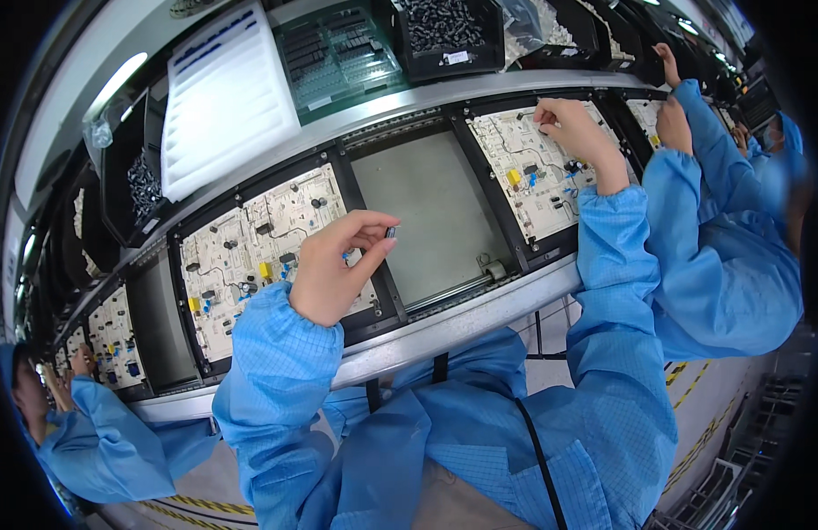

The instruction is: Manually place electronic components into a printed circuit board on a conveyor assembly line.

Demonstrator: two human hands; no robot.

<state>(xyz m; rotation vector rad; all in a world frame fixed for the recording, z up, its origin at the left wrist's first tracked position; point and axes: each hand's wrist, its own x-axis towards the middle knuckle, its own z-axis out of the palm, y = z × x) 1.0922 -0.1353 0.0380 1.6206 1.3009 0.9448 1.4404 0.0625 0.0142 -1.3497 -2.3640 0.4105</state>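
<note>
My left hand (336, 265) pinches a small dark cylindrical component (391, 232), which looks like a capacitor, between thumb and fingertips. It hovers over the right edge of a pale circuit board (228, 265) in a black frame, beside a bare grey section of the line. Over the upper part of another pale circuit board (537, 216), to the right, my right hand (575, 128) has its fingertips pressed together. Whatever lies between those fingertips is too small to make out. That board carries a yellow block (514, 177) and several blue and black parts.
Behind the line stand a white foam tray (223, 115), a green-tinted clear tray (334, 62) and a black bin of dark parts (444, 31). Another black bin (135, 190) is at left. Co-workers in blue smocks work close at right (727, 256) and farther left (109, 442). A metal rail (462, 309) runs in front.
</note>
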